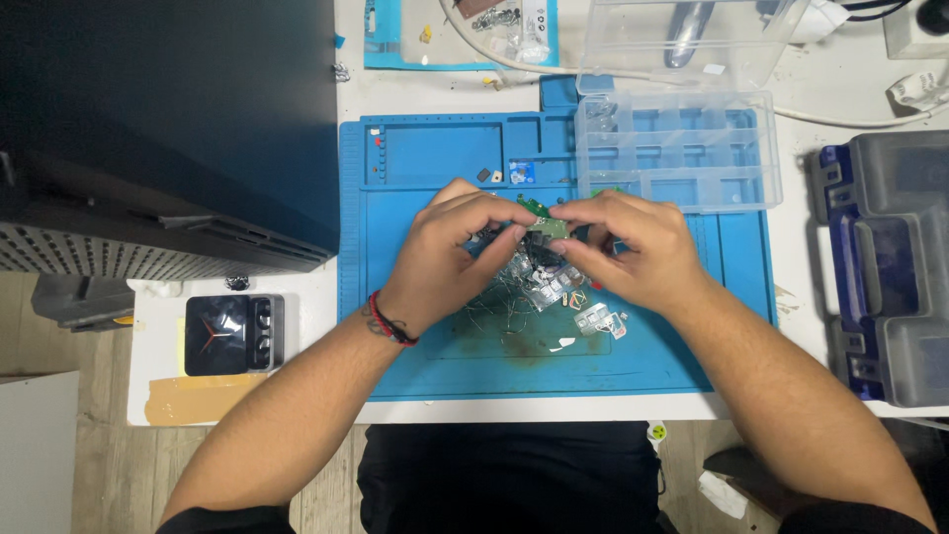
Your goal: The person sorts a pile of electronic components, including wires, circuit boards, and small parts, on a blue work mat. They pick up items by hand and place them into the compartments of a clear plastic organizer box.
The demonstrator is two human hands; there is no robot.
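We had both hands over the middle of the blue work mat [415, 356], and between them sat a small green circuit board [544, 223]. Our left hand [450, 252] was closed on the board's near-left edge, thumb and forefinger pinched together, and our right hand [633, 247] gripped it from the other side, fingertips bunched tight on the board and whatever small part was fixed to it — we could not tell exactly what, since the fingers hid most of it. The board was held just above the mat, not lying on it. Directly under our hands lay a loose heap of silvery metal bits and thin wires [529, 292], with a few small pale pieces [598, 318] just to its right. A clear compartment box [677, 148] stood open at the mat's far right corner, apparently almost empty, and a grey-and-blue tool case [885, 267] rested on the white tabletop [811, 326] beside it. To the left loomed a large black housing [168, 129]. Judging by the scattered pieces, we took the work to be somewhere in the middle — plenty already off the board, the board itself not yet set down.
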